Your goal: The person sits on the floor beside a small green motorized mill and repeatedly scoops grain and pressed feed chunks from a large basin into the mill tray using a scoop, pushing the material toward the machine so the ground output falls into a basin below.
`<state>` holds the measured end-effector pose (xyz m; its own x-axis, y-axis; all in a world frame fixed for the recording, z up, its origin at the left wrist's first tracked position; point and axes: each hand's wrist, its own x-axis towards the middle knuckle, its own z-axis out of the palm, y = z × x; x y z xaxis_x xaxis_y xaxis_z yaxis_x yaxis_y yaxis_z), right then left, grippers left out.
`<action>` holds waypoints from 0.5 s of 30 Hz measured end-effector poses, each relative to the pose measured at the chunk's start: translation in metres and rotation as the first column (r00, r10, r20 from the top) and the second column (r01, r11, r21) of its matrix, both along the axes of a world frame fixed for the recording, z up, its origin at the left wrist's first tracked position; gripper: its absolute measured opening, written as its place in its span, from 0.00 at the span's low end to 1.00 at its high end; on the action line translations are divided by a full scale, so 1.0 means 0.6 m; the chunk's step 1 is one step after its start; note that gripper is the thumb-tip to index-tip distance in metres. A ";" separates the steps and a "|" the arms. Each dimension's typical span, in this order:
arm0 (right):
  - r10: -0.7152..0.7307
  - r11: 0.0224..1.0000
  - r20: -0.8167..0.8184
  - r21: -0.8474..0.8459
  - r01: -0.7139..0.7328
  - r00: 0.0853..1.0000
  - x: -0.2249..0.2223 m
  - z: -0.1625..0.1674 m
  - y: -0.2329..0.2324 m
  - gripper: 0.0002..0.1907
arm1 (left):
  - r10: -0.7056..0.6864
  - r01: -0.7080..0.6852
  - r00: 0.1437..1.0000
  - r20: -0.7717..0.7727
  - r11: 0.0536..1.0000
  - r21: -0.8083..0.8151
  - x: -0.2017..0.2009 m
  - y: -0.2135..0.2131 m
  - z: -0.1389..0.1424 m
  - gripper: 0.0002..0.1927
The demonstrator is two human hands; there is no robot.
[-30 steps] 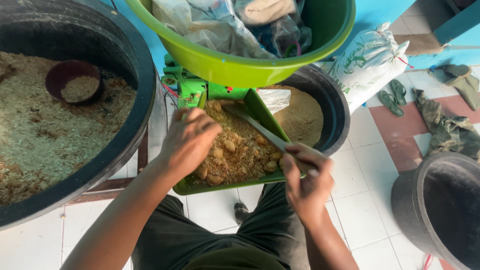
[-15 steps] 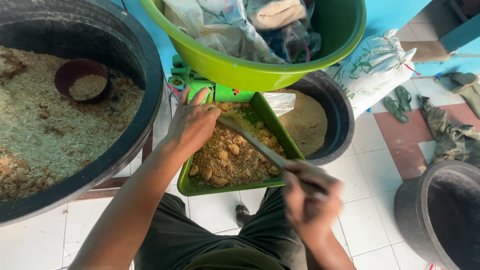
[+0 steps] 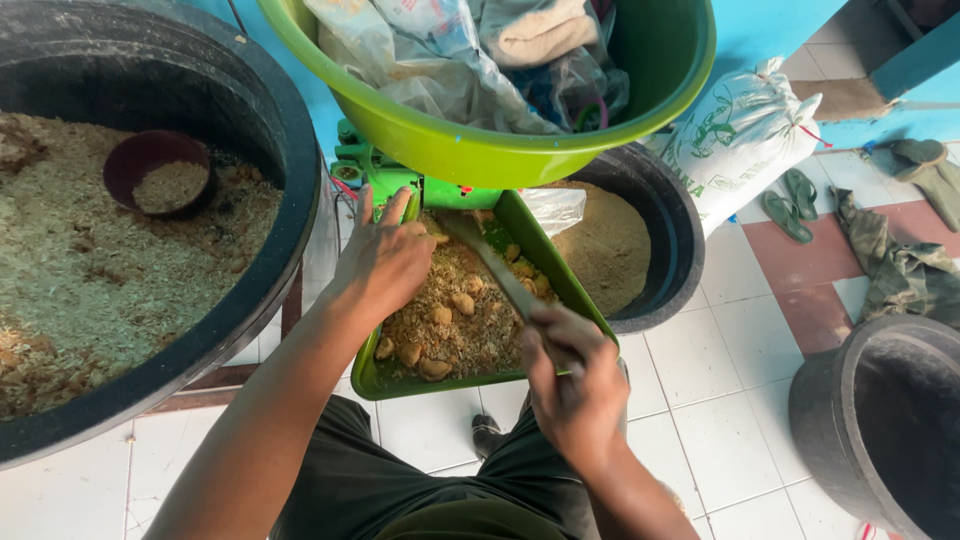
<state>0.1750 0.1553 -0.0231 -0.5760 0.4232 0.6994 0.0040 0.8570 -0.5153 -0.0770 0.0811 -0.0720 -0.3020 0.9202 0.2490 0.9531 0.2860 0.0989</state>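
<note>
The left hand (image 3: pixel 385 262) lies flat, fingers released, on the brown feed mix (image 3: pixel 455 325) inside the green tray (image 3: pixel 575 295). The right hand (image 3: pixel 577 385) has its fingers clenched around a stick (image 3: pixel 492 268), whose tip rests in the mix near the tray's upper end. The tray sits below a green basin (image 3: pixel 470 150), between two black tubs (image 3: pixel 280 160).

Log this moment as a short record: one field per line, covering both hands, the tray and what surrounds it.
left hand: palm down on the mix in the green tray
right hand: gripping a flat stick that reaches into the mix
tray contents: brown crumbly mix with pale lumps
above tray: green basin holding plastic bags
left: big black tub of husk-like feed, with a small bowl
right: black tub of fine brown powder, white sack
</note>
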 end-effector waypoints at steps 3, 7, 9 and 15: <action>-0.010 1.000 0.022 -0.009 0.010 1.000 -0.001 0.005 -0.003 0.16 | 0.028 -0.028 1.000 0.006 0.999 -0.037 -0.002 0.000 -0.002 0.10; -0.111 0.992 0.154 -0.046 0.120 0.982 -0.020 0.001 0.012 0.13 | 0.006 -0.010 0.999 -0.048 0.998 -0.069 -0.005 0.004 -0.006 0.11; -0.131 0.989 0.206 -0.035 0.141 0.970 -0.022 0.004 0.025 0.12 | 0.008 -0.012 0.999 -0.054 0.998 -0.063 -0.006 0.004 -0.009 0.11; -0.124 0.992 0.307 0.018 0.124 0.944 0.057 0.067 0.032 0.09 | 0.001 -0.010 0.993 0.122 0.998 0.068 0.000 -0.005 -0.012 0.15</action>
<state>0.2094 0.1744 0.0169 -0.7056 0.5060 0.4961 0.2686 0.8388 -0.4735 -0.0773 0.0779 -0.0789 -0.3390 0.9006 0.2722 0.9312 0.2799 0.2336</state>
